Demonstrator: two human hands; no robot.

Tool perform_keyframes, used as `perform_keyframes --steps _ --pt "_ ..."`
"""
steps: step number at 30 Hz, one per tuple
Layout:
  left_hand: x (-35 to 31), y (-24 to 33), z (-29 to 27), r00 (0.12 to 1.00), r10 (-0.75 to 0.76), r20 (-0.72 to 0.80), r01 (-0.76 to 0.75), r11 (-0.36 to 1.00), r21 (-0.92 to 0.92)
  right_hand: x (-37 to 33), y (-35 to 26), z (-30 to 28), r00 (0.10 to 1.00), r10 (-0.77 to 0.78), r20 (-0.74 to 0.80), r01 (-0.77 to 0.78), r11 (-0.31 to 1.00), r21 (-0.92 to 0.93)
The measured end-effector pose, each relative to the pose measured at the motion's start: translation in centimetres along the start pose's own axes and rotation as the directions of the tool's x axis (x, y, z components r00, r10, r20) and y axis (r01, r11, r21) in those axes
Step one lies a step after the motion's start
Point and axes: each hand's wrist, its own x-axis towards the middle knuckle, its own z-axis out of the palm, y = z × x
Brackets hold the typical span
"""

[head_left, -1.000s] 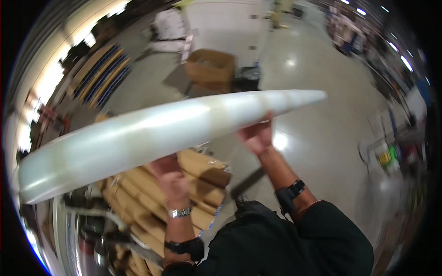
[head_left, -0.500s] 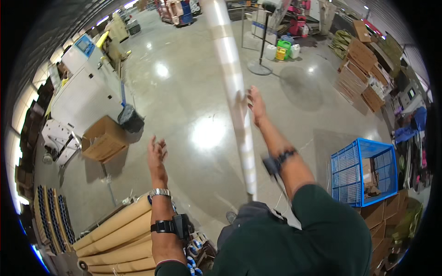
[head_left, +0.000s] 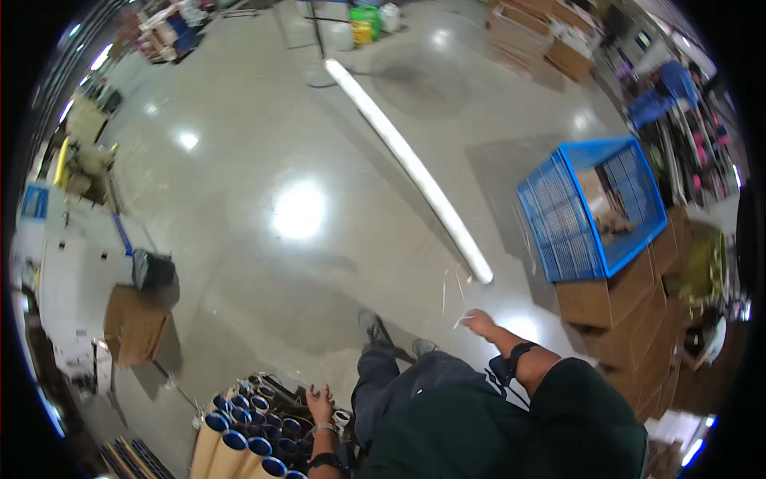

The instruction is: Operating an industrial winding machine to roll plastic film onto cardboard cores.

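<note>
A long white wrapped roll (head_left: 407,164) stretches slantwise over the grey floor, its near end close to my right hand; a shadow runs along its left side, and I cannot tell if it rests fully on the floor. My right hand (head_left: 480,322) is closed on a thin white strip (head_left: 460,321), with thin pale strands hanging by the roll's near end. Low on the left, my left hand (head_left: 320,404) is empty, fingers apart, beside a bundle of upright brown cardboard tubes (head_left: 234,440). Neither hand touches the roll.
A blue plastic crate (head_left: 568,211) with cardboard scraps inside stands at right, above brown cartons (head_left: 586,302). At left are a white machine (head_left: 68,279), a cardboard box (head_left: 136,326) and a black bag (head_left: 152,270). Coloured jugs (head_left: 363,25) and a stand base (head_left: 321,76) are far ahead.
The roll, which stood steeply in front of me beside my right hand, now slants low along the floor. My right hand came back and holds a strip; my left hand dropped toward the tubes.
</note>
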Motion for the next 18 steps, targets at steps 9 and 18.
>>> perform_keyframes --steps 9,18 --pt "10.1 7.7 10.5 0.956 0.007 0.292 -0.112 0.932 0.345 -4.0 5.1 -6.7 0.881 0.431 -0.195 -0.345 0.867 0.359" --pt "11.0 20.3 33.7 0.844 0.162 0.511 -0.448 0.736 0.507 -2.3 14.7 -13.5 0.776 0.579 -0.250 -0.335 0.714 0.615"
